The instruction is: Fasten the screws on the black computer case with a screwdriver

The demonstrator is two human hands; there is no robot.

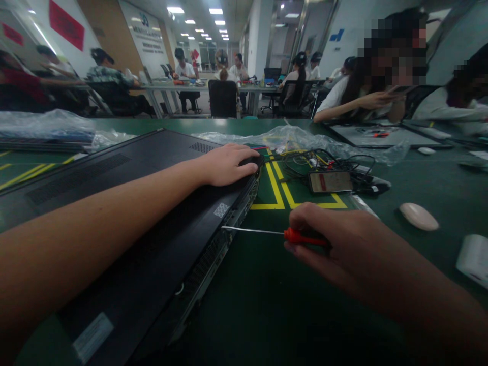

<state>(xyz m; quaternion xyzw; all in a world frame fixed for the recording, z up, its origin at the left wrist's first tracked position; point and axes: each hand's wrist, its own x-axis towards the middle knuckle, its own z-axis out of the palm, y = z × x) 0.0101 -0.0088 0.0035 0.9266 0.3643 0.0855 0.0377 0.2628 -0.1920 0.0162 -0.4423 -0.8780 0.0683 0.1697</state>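
Note:
A large flat black electronic device (152, 223) with vent slots and stickers fills the left and middle of the view. Its right edge is exposed, showing metal slots and grilles. Across its far right corner lies my left hand (231, 165), palm down, fingers stretched over the surface and thumb apart. My right hand (324, 239) is closed round the red-orange handle of a screwdriver (263, 232). The thin metal shaft points left, and its tip meets the device's right edge near a small patterned sticker. Whether the tip sits in a gap is too small to tell.
Beyond the device lie a tangle of black cables (324, 160), a phone (331, 181) and clear plastic wrap (305, 136). To the right are a pale oval object (419, 216) and a white roll (474, 259). Yellow tape marks the green table (263, 295). People sit at tables behind.

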